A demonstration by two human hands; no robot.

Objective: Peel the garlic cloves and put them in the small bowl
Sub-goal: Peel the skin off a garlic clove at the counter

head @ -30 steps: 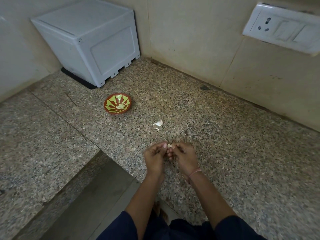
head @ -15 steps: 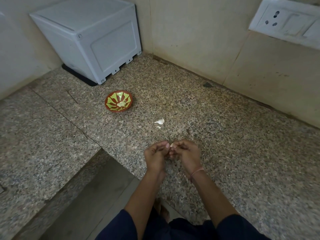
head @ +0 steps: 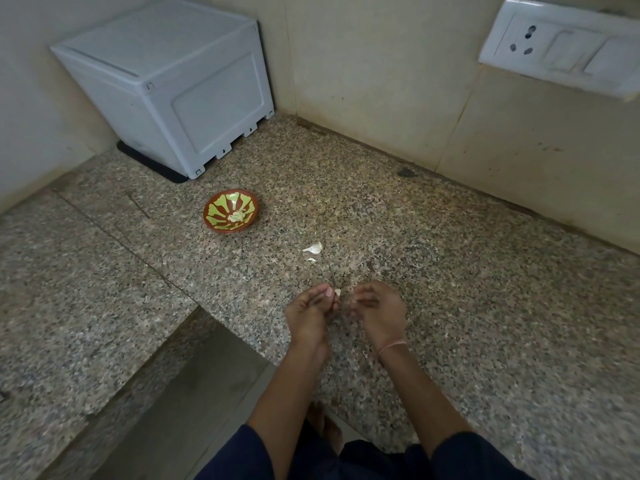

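Head view: 1 camera looks down on a speckled granite countertop (head: 450, 306) set in a wall corner
Left hand (head: 310, 313): lower centre of the frame, fingertips pinched on a small pale garlic clove (head: 337, 292)
Right hand (head: 379, 306): just right of the clove and apart from it, fingers curled inward; a pale fleck at the fingertips may be skin or a nail, so whether it holds anything cannot be told
Small bowl (head: 216, 207): centre left, well apart from the hands, red-brown with green rays, a few peeled cloves (head: 237, 216) inside
Spare clove (head: 313, 248): on the stone between bowl and hands, seemingly unpeeled, with a pale scrap (head: 311, 260) just below it
Step in hand: likely stripping the last skin from the held clove
Doing it well: set the left pinch low on the clove so its tip is bare, catch a loose edge with a right nail and pull along the length, then turn it and check for clinging skin before the bowl
Risk: a slick clove may slip from so small a pinch
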